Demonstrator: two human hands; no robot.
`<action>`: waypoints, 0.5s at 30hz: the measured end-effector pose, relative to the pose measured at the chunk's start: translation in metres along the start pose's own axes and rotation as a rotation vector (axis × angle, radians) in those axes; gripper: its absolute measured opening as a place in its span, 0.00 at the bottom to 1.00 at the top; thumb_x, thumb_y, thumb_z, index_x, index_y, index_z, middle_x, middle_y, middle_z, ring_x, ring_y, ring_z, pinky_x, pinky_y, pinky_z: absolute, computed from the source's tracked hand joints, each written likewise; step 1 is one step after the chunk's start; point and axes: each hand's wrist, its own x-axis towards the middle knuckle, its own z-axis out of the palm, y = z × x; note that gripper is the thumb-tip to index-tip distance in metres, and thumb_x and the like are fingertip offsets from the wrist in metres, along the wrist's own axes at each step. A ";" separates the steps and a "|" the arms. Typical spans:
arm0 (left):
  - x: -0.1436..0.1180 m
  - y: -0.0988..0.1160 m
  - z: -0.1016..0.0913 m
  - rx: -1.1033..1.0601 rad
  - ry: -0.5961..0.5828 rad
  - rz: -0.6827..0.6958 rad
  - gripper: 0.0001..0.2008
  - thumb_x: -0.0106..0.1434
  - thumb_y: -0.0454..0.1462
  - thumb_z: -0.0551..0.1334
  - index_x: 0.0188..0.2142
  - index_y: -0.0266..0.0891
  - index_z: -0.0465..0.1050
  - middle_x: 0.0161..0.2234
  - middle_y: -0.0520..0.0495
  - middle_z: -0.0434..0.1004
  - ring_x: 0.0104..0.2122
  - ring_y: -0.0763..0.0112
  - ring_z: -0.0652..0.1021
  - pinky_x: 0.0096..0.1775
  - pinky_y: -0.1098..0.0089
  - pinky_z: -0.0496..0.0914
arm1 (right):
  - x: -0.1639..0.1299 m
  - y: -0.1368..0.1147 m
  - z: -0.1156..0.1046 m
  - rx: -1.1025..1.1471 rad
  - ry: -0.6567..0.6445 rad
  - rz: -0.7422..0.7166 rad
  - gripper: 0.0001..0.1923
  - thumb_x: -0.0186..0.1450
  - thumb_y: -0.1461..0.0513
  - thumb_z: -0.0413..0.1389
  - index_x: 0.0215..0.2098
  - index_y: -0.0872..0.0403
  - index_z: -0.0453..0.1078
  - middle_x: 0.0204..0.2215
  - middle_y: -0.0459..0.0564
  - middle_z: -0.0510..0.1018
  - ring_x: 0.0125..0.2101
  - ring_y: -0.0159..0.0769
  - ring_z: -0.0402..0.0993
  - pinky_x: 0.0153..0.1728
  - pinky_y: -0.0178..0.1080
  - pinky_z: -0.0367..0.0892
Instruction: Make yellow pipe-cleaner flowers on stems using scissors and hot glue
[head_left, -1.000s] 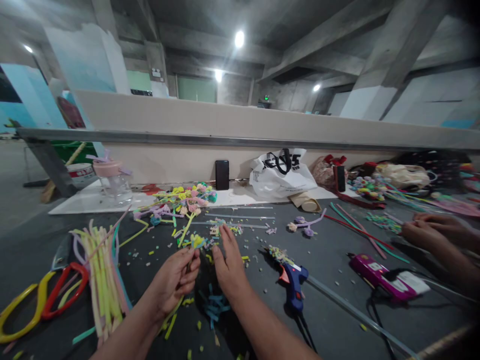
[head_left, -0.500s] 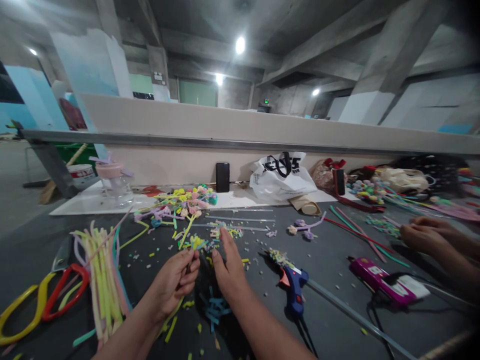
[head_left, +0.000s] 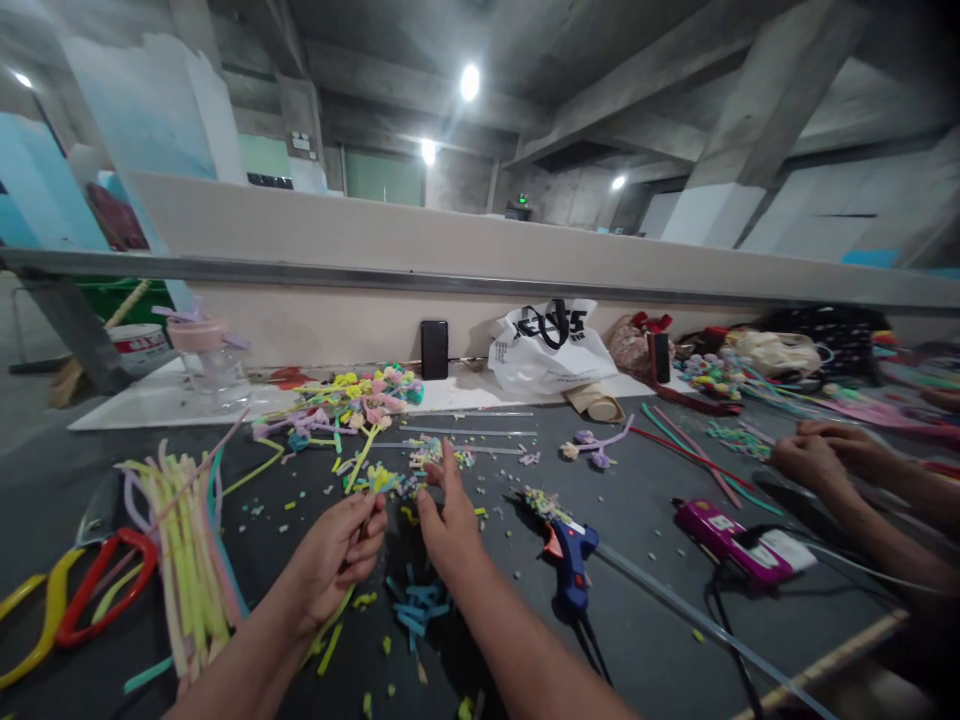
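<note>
My left hand [head_left: 341, 545] is closed in a pinch at the middle of the dark table. A yellow-green pipe cleaner [head_left: 328, 625] runs out below it, and its fingers seem wrapped round that stem. Just past the fingertips show yellow fuzzy pieces [head_left: 381, 478] with a light blue bit; I cannot tell whether they are joined to the stem. My right hand [head_left: 454, 535] is beside it, apart, index finger raised and thumb spread, with nothing visible in it. Cut blue pieces [head_left: 420, 606] lie between my forearms. Small mixed clippings [head_left: 442, 452] are scattered beyond the fingers.
Scissors [head_left: 109, 590] and a pipe cleaner bundle [head_left: 191, 560] lie left. To the right are a blue glue gun [head_left: 574, 565] with a long glue stick and a purple glue gun [head_left: 739, 545]. Finished flowers [head_left: 375, 395], a phone [head_left: 434, 350] and another person's hands [head_left: 817, 460] are farther off.
The whole view has shifted slightly, things now sitting farther left. My right hand's fingers have bent a little, with the index finger still up. My left hand keeps its pinch.
</note>
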 end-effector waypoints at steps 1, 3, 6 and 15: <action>0.000 0.000 0.000 0.001 0.001 0.002 0.07 0.59 0.39 0.58 0.30 0.36 0.64 0.19 0.58 0.56 0.11 0.88 0.50 0.10 0.86 0.46 | 0.000 0.000 0.000 0.000 -0.002 -0.002 0.35 0.61 0.67 0.48 0.63 0.51 0.40 0.47 0.55 0.72 0.44 0.39 0.70 0.45 0.45 0.65; 0.000 0.001 0.000 -0.004 -0.005 0.003 0.07 0.59 0.38 0.57 0.30 0.36 0.63 0.19 0.58 0.56 0.11 0.88 0.50 0.10 0.86 0.46 | -0.001 0.000 0.001 0.004 -0.012 0.001 0.35 0.61 0.66 0.48 0.63 0.52 0.40 0.47 0.55 0.72 0.44 0.40 0.70 0.45 0.45 0.65; 0.000 0.002 -0.001 -0.022 -0.034 0.003 0.07 0.60 0.39 0.56 0.31 0.36 0.63 0.20 0.58 0.56 0.12 0.88 0.50 0.10 0.86 0.45 | 0.000 -0.001 0.001 0.029 -0.029 0.008 0.34 0.61 0.66 0.48 0.63 0.52 0.40 0.47 0.56 0.71 0.45 0.40 0.69 0.46 0.46 0.63; -0.007 0.009 -0.003 -0.041 -0.264 -0.135 0.08 0.61 0.39 0.55 0.29 0.38 0.60 0.19 0.59 0.55 0.11 0.88 0.47 0.10 0.85 0.44 | -0.003 -0.021 -0.009 0.263 -0.201 -0.131 0.30 0.64 0.63 0.47 0.62 0.51 0.44 0.49 0.53 0.70 0.48 0.37 0.67 0.48 0.42 0.62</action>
